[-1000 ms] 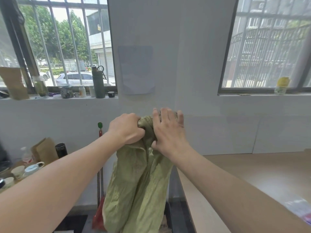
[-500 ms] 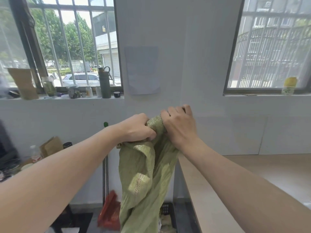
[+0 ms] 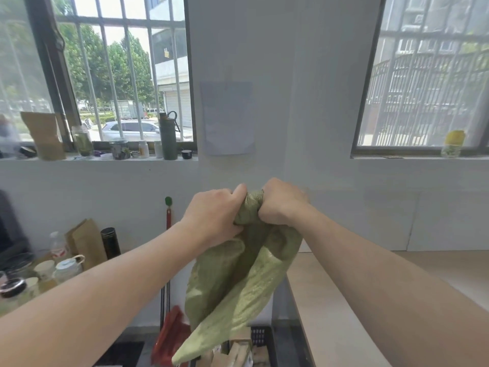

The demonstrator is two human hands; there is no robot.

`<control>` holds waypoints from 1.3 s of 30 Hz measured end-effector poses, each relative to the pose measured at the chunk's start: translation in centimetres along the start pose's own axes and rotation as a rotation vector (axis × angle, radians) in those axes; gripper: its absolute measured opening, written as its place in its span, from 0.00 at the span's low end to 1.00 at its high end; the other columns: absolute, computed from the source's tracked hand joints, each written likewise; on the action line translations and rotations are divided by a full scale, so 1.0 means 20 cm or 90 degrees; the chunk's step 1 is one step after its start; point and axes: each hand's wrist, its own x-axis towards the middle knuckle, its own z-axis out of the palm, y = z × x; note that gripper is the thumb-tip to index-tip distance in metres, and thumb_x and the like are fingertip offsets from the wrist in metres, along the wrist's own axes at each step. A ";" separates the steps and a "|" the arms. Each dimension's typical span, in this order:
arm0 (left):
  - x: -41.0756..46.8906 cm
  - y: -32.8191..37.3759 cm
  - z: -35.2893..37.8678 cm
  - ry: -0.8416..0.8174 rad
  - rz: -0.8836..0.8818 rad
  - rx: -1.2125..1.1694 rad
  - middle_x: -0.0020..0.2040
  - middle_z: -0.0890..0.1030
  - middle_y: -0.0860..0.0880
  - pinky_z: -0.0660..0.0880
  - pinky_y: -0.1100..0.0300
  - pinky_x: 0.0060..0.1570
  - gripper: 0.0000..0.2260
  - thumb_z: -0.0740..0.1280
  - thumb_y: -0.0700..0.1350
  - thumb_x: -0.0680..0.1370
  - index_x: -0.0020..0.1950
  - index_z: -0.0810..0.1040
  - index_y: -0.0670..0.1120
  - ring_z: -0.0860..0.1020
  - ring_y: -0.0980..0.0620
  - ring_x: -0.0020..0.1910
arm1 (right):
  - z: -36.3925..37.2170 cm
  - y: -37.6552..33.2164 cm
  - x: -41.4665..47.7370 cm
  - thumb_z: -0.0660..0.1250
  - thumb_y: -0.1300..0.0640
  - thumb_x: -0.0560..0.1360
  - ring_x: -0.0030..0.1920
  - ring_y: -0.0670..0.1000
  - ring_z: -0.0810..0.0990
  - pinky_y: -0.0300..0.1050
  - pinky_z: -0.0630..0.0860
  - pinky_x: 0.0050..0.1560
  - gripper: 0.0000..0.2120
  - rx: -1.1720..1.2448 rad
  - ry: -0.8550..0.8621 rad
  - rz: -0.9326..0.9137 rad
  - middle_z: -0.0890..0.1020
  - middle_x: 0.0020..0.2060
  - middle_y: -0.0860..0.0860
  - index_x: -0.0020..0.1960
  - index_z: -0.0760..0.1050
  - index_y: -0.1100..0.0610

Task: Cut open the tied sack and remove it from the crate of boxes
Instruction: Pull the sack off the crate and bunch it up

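A green woven sack (image 3: 238, 282) hangs in the air in front of me, bunched at its top. My left hand (image 3: 214, 215) and my right hand (image 3: 280, 203) both grip that bunched top, side by side at chest height. The sack's lower end dangles just above a black plastic crate (image 3: 260, 337) on the floor, where several cardboard boxes (image 3: 235, 353) show beneath it. Most of the crate is hidden by the sack and the frame's bottom edge.
A light wooden table (image 3: 330, 300) stands to the right. On the left, a cluttered surface holds cups, a bottle and a black flask (image 3: 110, 242). A red-handled tool (image 3: 168, 215) and a red dustpan (image 3: 169, 337) lean by the wall. Jars line the windowsill.
Both hands have kept their grip and lifted the sack higher. Its lower end has risen and now uncovers the boxes in the crate.
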 end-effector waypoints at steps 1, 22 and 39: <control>-0.01 0.00 0.00 -0.002 -0.001 0.001 0.41 0.77 0.51 0.67 0.54 0.32 0.19 0.69 0.56 0.72 0.54 0.65 0.49 0.79 0.43 0.40 | -0.01 0.00 -0.01 0.67 0.62 0.69 0.36 0.54 0.76 0.47 0.71 0.44 0.04 0.000 -0.023 -0.008 0.78 0.36 0.52 0.40 0.73 0.55; 0.09 -0.12 -0.10 -0.195 -0.322 -0.740 0.33 0.70 0.44 0.69 0.54 0.33 0.05 0.65 0.36 0.61 0.35 0.70 0.41 0.69 0.47 0.33 | 0.05 0.06 -0.05 0.78 0.39 0.60 0.49 0.57 0.80 0.50 0.73 0.45 0.38 -0.232 0.309 -0.330 0.80 0.52 0.51 0.64 0.72 0.54; 0.04 -0.08 -0.10 -0.241 -0.082 -0.571 0.47 0.83 0.53 0.81 0.53 0.49 0.22 0.77 0.54 0.67 0.57 0.77 0.48 0.82 0.54 0.44 | 0.01 0.08 -0.03 0.67 0.54 0.69 0.49 0.58 0.82 0.48 0.74 0.40 0.09 -0.227 0.117 -0.215 0.81 0.46 0.50 0.49 0.72 0.49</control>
